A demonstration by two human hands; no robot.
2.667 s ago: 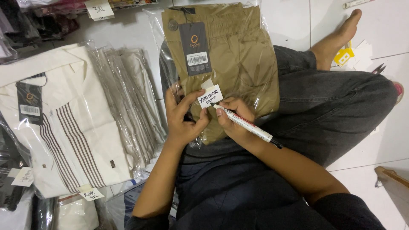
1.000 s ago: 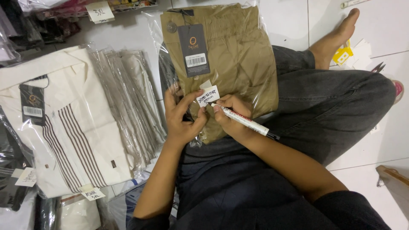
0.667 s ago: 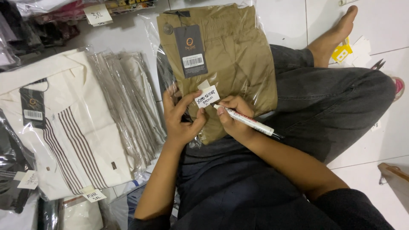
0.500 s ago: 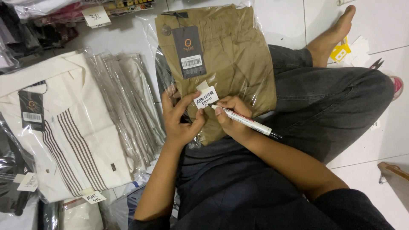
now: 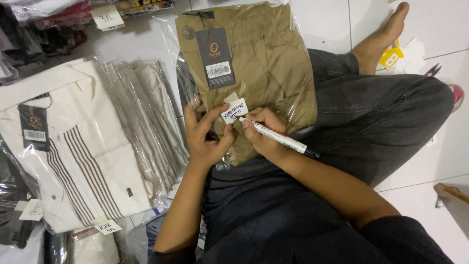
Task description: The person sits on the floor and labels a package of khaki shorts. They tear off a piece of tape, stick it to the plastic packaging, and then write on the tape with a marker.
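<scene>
A folded tan garment in a clear plastic bag point(image 5: 264, 63) lies on my lap, with a dark hang tag point(image 5: 213, 56) near its top. My left hand point(image 5: 205, 134) pinches a small white paper label point(image 5: 234, 111) against the bag. My right hand point(image 5: 264, 134) grips a white marker pen point(image 5: 279, 139), whose tip rests on the label's lower edge. The label carries handwriting. My legs in dark trousers point(image 5: 381, 112) are crossed under the bag.
To my left sits a stack of bagged cream shirts with brown stripes point(image 5: 73, 151) and more bagged garments point(image 5: 141, 117). A paper size label point(image 5: 106, 17) lies at the top left. Scissors point(image 5: 432, 71) and yellow and white tags point(image 5: 398, 54) rest on white floor tiles near my foot.
The hands, label and pen have stayed almost in place. The view has drifted slightly, and the pen tip has shifted a little along the label.
</scene>
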